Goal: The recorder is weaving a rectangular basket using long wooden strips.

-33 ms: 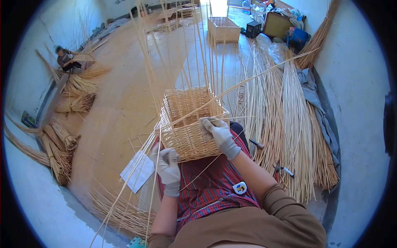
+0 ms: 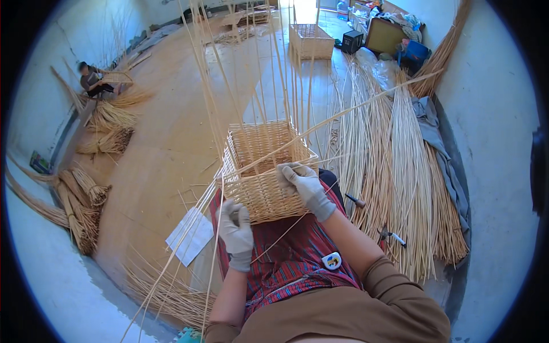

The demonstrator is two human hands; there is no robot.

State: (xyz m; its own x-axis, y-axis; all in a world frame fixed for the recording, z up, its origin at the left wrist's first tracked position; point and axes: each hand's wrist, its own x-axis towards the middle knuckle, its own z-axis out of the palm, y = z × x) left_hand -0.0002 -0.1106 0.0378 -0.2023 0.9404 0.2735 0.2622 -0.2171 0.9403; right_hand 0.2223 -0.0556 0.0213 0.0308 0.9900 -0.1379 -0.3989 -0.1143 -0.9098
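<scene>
A woven wicker basket, pale and rectangular, rests tilted on my lap. Tall uncut stakes rise from its far and left sides. At the near right rim, my right hand, in a pale glove, pinches a thin wicker strand whose free end points right. My left hand, gloved too, hovers by the basket's lower left corner with fingers loosely curled and thumb apart; no strand shows in its grasp. Long strands trail down past it from the left corner. Another long rod slants across the basket's top.
Loose wicker rods cover the floor at right, beside pruning shears and a dark-handled tool. A tape measure lies on my lap. Bundles lie at left; a person sits beyond. Another basket stands ahead.
My left hand has moved slightly right, away from the trailing strands, and its fingers have loosened. The free end of the strand in my right hand has tipped upward.
</scene>
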